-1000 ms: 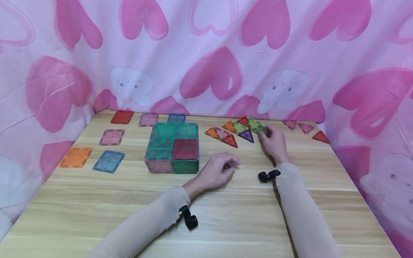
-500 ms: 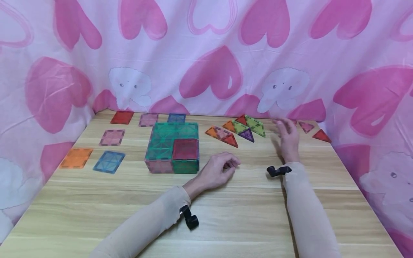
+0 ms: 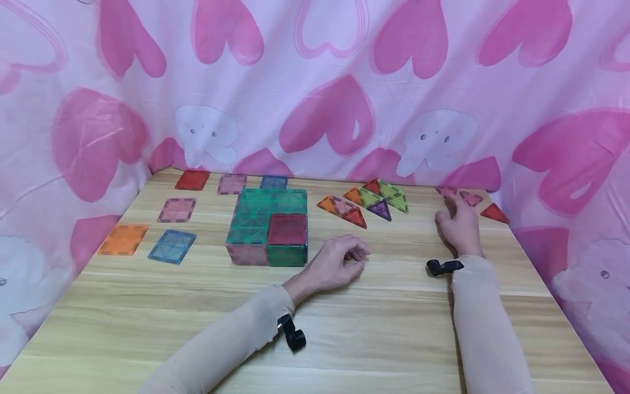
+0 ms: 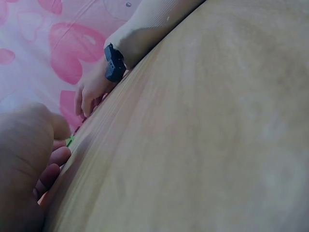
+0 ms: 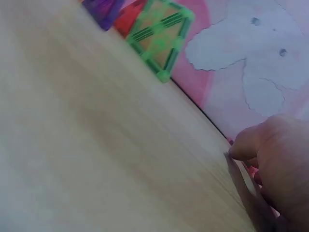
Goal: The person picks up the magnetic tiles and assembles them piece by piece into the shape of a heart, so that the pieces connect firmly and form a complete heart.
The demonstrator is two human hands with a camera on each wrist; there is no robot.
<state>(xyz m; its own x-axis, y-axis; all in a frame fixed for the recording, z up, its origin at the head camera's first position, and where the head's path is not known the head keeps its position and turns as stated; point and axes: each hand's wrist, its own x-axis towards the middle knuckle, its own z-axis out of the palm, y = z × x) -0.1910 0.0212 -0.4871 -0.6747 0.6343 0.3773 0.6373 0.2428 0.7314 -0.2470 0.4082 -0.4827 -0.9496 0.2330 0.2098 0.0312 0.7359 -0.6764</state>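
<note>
My left hand [image 3: 338, 261] rests on the table with its fingers loosely curled and nothing in them. Just left of it stands a block of magnetic tiles, with green tiles [image 3: 251, 213] on top and a dark red square tile [image 3: 287, 229] at its near right corner. At the back right, my right hand [image 3: 460, 227] reaches over a pink triangle tile [image 3: 444, 191], its fingertips at or just above that tile; contact is unclear. Another pink triangle tile [image 3: 472, 198] and a red triangle tile [image 3: 495, 213] lie to its right. In the right wrist view, the fingers partly hide what is beneath them.
Between the hands and the curtain lie joined triangle tiles: orange, pink and red [image 3: 343, 210], and a group with green [image 3: 395, 196] and purple [image 3: 379, 209]. Several square tiles, including an orange one [image 3: 123, 239] and a blue one [image 3: 172, 246], lie at left.
My right hand has left the green triangle tiles and moved right to the pink triangle tile at the back. The left hand has stayed in place. The head view has shifted slightly.
</note>
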